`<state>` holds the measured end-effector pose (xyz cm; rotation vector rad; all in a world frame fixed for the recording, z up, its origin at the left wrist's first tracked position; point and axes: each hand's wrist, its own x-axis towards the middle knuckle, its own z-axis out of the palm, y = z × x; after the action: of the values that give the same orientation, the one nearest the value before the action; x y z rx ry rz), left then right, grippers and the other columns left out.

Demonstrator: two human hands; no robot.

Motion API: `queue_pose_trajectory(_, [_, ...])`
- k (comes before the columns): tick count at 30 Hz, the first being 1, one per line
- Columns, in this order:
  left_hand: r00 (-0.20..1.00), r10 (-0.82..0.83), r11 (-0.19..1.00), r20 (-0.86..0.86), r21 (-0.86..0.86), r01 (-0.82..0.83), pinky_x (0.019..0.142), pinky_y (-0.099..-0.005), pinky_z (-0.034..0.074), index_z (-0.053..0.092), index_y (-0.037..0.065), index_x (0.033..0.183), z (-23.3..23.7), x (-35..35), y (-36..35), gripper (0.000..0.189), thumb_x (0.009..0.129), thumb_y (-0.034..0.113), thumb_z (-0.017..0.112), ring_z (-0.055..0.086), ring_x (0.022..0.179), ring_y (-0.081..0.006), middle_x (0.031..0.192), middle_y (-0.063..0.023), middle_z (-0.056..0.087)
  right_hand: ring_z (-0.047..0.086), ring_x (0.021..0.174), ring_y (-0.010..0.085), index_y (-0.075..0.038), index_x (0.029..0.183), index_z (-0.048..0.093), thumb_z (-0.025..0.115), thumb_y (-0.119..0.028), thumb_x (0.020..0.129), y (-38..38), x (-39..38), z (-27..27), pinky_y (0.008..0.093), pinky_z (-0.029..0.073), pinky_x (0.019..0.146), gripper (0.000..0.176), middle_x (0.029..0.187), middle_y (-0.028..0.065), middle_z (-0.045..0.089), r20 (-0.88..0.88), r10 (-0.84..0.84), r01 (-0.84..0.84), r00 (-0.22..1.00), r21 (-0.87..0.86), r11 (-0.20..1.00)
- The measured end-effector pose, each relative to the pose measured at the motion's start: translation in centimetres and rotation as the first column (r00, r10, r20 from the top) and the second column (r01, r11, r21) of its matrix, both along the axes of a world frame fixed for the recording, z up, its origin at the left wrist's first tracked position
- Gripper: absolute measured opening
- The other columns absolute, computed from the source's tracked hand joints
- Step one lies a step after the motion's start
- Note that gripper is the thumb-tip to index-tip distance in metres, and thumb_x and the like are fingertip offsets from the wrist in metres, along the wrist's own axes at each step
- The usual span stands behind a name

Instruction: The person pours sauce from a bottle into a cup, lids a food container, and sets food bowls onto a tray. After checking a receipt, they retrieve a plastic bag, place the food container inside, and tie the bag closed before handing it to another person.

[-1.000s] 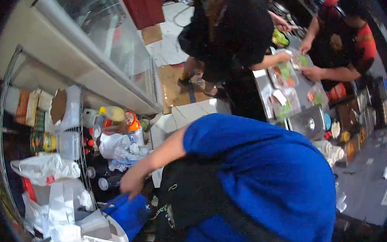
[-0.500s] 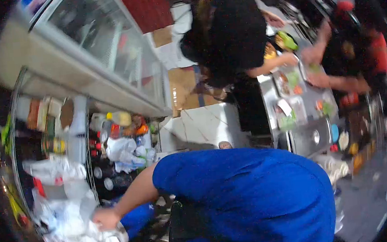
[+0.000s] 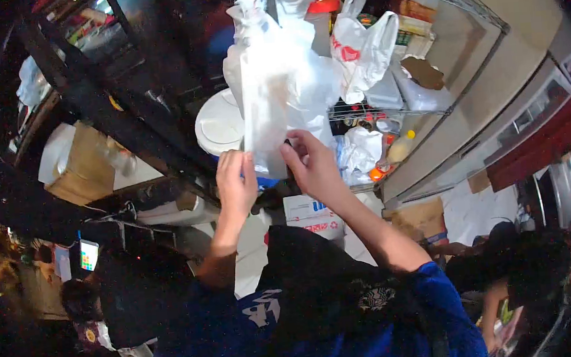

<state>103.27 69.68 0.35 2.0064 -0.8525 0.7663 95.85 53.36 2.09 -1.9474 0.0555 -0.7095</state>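
Observation:
Both my hands hold a translucent plastic bag upright in front of me. My left hand is closed on its lower left edge, thumb and fingers pressed together. My right hand pinches the right edge between thumb and curled fingers. A small black spot shows at the right fingertips; I cannot make out what it is. Right behind the held bag hangs a bunch of white plastic bags, bright with glare. A round white lid tops a container to the left of them.
A wire shelf on the right holds a white bag with red print, a yellow-capped bottle and tubs. Beyond stands a fridge. A printed white box lies low ahead. People are at right and lower left.
My view has swung from the counter and co-workers round to the shelf. My right hand was on the white plastic bags; now both hands hold one translucent bag up.

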Motion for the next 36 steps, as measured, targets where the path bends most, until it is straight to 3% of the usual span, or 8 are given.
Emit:
queue_pose_trajectory(6, [0.957,-0.233,0.961,-0.175,0.109,0.254,0.068,-0.0431,0.041,0.050,0.001,0.074,-6.7,-1.3,-2.1,0.008,0.077,0.000,0.057,0.051,0.074,-0.0341,0.073,-0.0141,0.051,0.062,0.063,0.0220,0.004,0.100,0.061,0.060,-0.026,0.090,-1.8,4.5,-0.1,0.0333,0.048,0.059,0.032,0.072,0.0150,0.065,-0.039,0.121,-0.101,0.992,0.341,0.934])
queue_pose_trajectory(7, [0.943,-0.273,0.946,-0.190,0.123,0.299,0.069,-0.0429,0.041,0.051,0.002,0.075,-8.2,-2.3,-2.3,0.007,0.077,0.001,0.058,0.051,0.075,-0.0344,0.074,-0.0143,0.052,0.064,0.064,0.0181,0.003,0.099,0.062,0.060,-0.025,0.091,-3.2,4.4,0.2,0.0308,0.049,0.058,0.029,0.073,0.0136,0.066,-0.168,0.088,-0.087,0.982,0.010,0.996])
queue_pose_trajectory(9, [0.881,-0.405,0.889,-0.244,0.117,0.442,0.072,-0.0421,0.043,0.057,0.003,0.080,-10.0,-3.9,-2.6,0.005,0.078,0.004,0.061,0.053,0.077,-0.0346,0.079,-0.0150,0.057,0.063,0.062,0.0161,0.003,0.099,0.062,0.060,-0.022,0.091,-4.5,4.4,-3.6,0.0307,0.049,0.057,0.027,0.072,0.0103,0.066,-0.200,0.148,-0.110,0.968,0.191,0.975])
queue_pose_trajectory(14, [0.725,-0.484,0.875,-0.491,-0.259,0.409,0.065,-0.0343,0.044,0.059,0.001,0.089,-9.3,-2.4,-2.6,0.005,0.085,0.004,0.056,0.056,0.069,-0.0263,0.082,-0.0137,0.059,0.057,0.076,0.0079,-0.004,0.118,0.060,0.054,-0.014,0.095,-8.1,-3.2,-4.7,0.0258,0.048,0.070,0.026,0.094,0.0015,0.065,-0.308,0.181,-0.044,0.934,0.403,0.914])
queue_pose_trajectory(17, [0.718,-0.619,0.780,-0.317,-0.140,0.610,0.076,-0.0334,0.045,0.058,-0.002,0.104,-3.8,0.0,-5.8,0.021,0.085,0.006,0.055,0.058,0.084,-0.0258,0.094,-0.0136,0.060,0.053,0.088,0.0061,-0.004,0.121,0.057,0.054,-0.020,0.096,-9.9,-7.1,-5.0,0.0258,0.045,0.078,0.030,0.099,-0.0010,0.064,-0.350,0.169,0.007,0.921,0.450,0.893])
queue_pose_trajectory(20, [0.403,-0.803,0.485,-0.439,-0.090,0.870,0.104,-0.0397,0.034,0.038,-0.002,0.135,-1.9,-1.2,-12.4,0.058,0.083,0.014,0.060,0.046,0.122,-0.0344,0.130,-0.0216,0.049,0.056,0.088,0.0085,-0.003,0.116,0.058,0.056,-0.024,0.095,-11.8,-10.7,-3.8,0.0266,0.046,0.079,0.030,0.100,0.0006,0.064,-0.385,0.185,0.067,0.904,0.554,0.830])
queue_pose_trajectory(26, [-0.332,-0.579,-0.032,-0.745,-0.386,0.922,0.080,-0.0249,0.045,0.058,-0.002,0.111,-2.3,-4.2,-22.5,0.023,0.096,0.014,0.053,0.054,0.089,-0.0061,0.097,-0.0006,0.062,0.057,0.088,0.0083,0.000,0.114,0.059,0.058,-0.024,0.094,-14.8,-18.6,-1.7,0.0250,0.047,0.078,0.031,0.101,0.0028,0.064,-0.384,-0.075,0.309,0.920,0.594,0.743])
queue_pose_trajectory(36, [-0.161,-0.469,0.082,-0.869,-0.224,0.971,0.074,-0.0230,0.043,0.061,0.000,0.098,-2.5,-1.0,-26.4,0.030,0.097,0.028,0.049,0.051,0.081,-0.0050,0.087,0.0029,0.059,0.052,0.071,0.0040,0.001,0.094,0.065,0.066,-0.032,0.089,-17.1,-22.8,-3.7,0.0230,0.044,0.063,0.033,0.081,-0.0033,0.062,-0.503,-0.137,0.427,0.853,0.524,0.737])
